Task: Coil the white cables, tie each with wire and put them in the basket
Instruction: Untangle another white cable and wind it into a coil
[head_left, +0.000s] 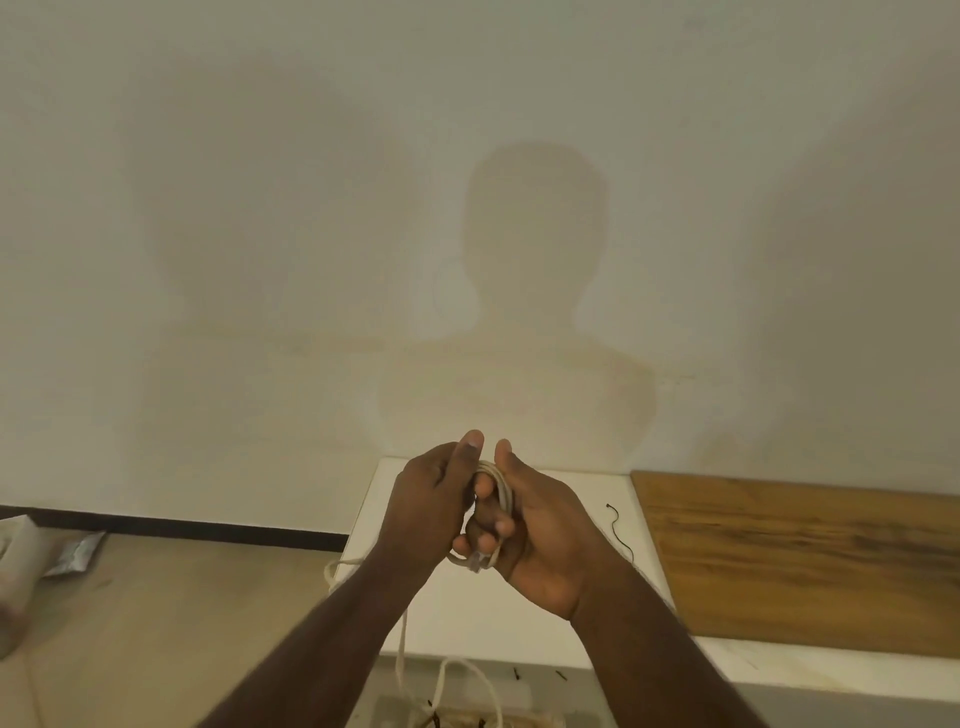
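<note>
Far left of the grip, a crumpled pale plastic packet (78, 553) lies on the tan floor (182, 623). The left hand (428, 501) curls round a small coil of white round cable (496, 488), thumb raised over its top. The coil sits upright between both palms, above the white tabletop (457, 608). The right hand (543, 535) closes on the same coil, its fingers threaded through the loops. The cable's loose tail (402, 644) hangs below the grip, down past the tabletop's left edge. Right of the grip, a thin dark tie wire (621, 532) lies on the tabletop, apart from the hands. Further right rests a brown wooden board (805, 561).
</note>
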